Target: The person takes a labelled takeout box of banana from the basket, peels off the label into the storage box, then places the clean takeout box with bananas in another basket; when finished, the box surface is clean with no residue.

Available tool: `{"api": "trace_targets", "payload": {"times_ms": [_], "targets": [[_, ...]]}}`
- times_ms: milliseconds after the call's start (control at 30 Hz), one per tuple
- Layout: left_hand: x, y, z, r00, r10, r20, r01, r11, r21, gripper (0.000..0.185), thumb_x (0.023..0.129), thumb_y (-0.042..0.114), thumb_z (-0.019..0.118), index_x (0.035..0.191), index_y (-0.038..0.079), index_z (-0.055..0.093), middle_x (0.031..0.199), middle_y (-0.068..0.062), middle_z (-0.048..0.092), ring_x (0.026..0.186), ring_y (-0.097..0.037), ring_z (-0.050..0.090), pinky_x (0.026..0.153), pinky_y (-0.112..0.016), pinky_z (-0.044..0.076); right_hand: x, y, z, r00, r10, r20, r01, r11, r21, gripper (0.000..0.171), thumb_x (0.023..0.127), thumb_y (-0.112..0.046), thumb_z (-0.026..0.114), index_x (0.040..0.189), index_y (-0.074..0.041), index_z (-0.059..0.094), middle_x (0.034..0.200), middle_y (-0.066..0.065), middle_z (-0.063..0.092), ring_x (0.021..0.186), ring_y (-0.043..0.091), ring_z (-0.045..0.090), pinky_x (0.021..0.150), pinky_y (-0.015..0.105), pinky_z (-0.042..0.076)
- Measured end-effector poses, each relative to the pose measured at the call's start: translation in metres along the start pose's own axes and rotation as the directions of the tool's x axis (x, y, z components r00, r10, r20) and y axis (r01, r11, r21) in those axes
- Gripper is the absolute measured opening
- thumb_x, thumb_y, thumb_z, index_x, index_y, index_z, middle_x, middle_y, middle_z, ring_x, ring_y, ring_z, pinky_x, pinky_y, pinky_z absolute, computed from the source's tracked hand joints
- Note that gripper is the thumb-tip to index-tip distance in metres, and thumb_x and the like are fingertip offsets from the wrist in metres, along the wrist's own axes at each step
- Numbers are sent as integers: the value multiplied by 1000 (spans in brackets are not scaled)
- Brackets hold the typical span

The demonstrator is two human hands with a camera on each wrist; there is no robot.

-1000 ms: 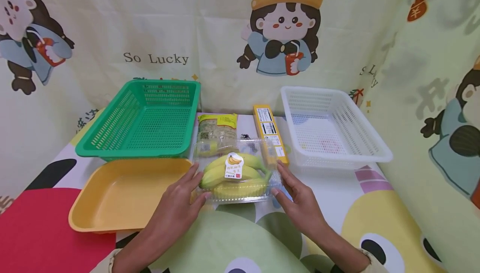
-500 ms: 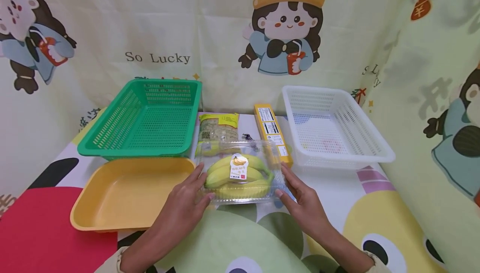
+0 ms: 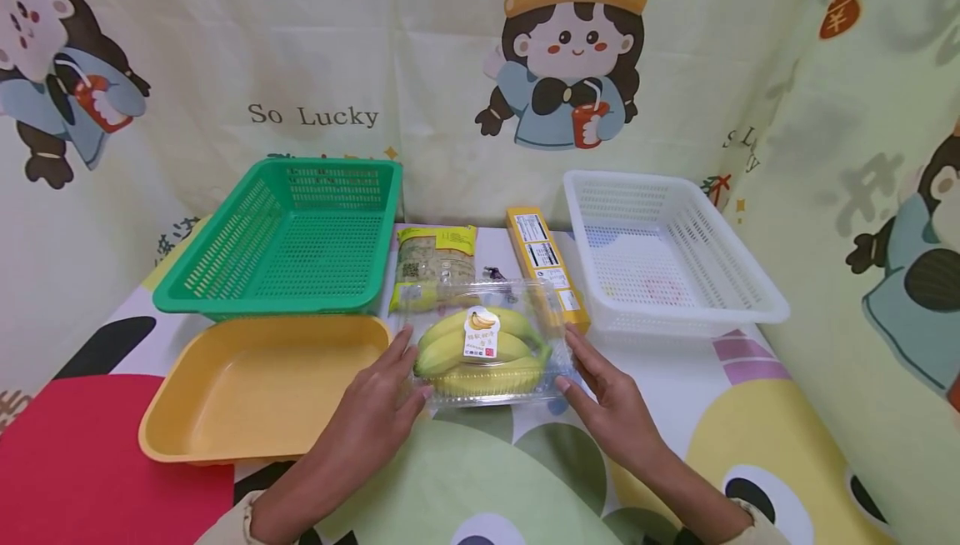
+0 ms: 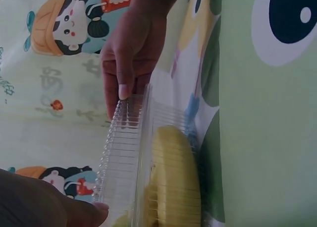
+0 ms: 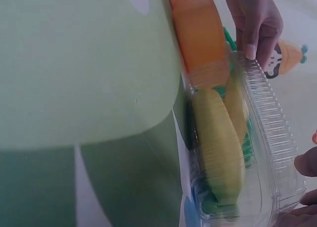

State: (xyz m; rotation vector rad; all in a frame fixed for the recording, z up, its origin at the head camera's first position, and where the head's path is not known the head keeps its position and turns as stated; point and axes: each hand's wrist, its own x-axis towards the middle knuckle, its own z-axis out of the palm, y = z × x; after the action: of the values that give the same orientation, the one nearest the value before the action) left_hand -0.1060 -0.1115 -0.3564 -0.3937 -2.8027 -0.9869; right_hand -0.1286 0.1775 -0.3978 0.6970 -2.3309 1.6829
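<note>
A clear plastic clamshell box of yellow bananas (image 3: 483, 349) with a round banana sticker lies on the table in front of me. My left hand (image 3: 378, 399) grips its left end, thumb at the front corner and fingers along the side. At the right end my right hand (image 3: 603, 399) grips the same way. The left wrist view shows the box (image 4: 148, 162) edge-on, with the right hand's (image 4: 131, 53) fingertips on the lid rim. In the right wrist view the left hand's (image 5: 255, 19) fingertips curl onto the rim of the box (image 5: 237, 152).
A green basket (image 3: 262, 299) stands back left, with a yellow tray (image 3: 255, 387) in front of it. At the back right is a white basket (image 3: 675, 320). Behind the bananas lie a green-yellow packet (image 3: 437, 262) and a long yellow carton (image 3: 543, 266). Cartoon-print cloth walls enclose the table.
Both hands have closed in a little on the ends of the banana box, which has shifted slightly to the right. Nothing else has moved.
</note>
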Motion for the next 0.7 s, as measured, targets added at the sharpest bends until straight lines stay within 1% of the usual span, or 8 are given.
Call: {"api": "trace_targets", "payload": {"times_ms": [67,167,300,367,533,633,700], "targets": [[1,0,-1,1000,4,8,-4,1000,13,60,88,12,74,134,-15,48,152,-25,30,130,-43,42,99,-54,41,2,0,0,1000,6,-2,-6,1000,-15,61,90,9,62,144,11,35,152,24,29,139,28,30,104,29,33],[5,0,-3,1000,27,1,-27,999,42,64,86,14,76,133,-17,47,151,-29,29,133,-42,39,98,-52,43,5,-1,-2,999,28,-15,-29,998,-49,59,92,4,63,145,6,39,151,20,35,136,32,34,104,29,33],[12,-3,-7,999,54,1,-54,997,58,73,83,17,79,135,-19,43,152,-29,26,137,-42,33,98,-51,43,10,-2,-5,998,44,-43,-47,996,-73,54,93,0,63,143,3,44,147,18,42,135,32,39,104,29,34],[16,-5,-9,998,49,25,-50,998,46,80,82,20,80,138,-18,38,155,-27,22,139,-41,29,100,-52,40,13,-4,-7,998,31,-53,-35,996,-77,52,93,1,63,142,3,45,146,18,44,135,30,39,104,31,35],[22,-12,-8,994,22,106,-19,999,-31,91,83,27,79,144,-16,27,159,-23,8,143,-41,17,105,-56,32,23,-9,-9,999,-12,-51,7,995,-98,51,93,3,62,142,1,47,144,16,47,134,28,42,102,30,37],[24,-14,-6,991,17,133,-10,999,-53,95,84,29,79,146,-14,23,160,-22,2,144,-40,12,108,-56,28,31,-13,-9,998,-41,-38,36,994,-107,48,93,3,62,140,1,50,141,14,51,131,27,46,102,31,39],[25,-15,-3,989,10,145,-2,999,-53,98,83,31,79,147,-14,20,160,-22,-1,145,-39,8,109,-55,27,36,-16,-9,999,-44,-20,41,992,-119,46,93,2,62,138,-1,53,138,11,54,129,24,48,102,32,40]]}}
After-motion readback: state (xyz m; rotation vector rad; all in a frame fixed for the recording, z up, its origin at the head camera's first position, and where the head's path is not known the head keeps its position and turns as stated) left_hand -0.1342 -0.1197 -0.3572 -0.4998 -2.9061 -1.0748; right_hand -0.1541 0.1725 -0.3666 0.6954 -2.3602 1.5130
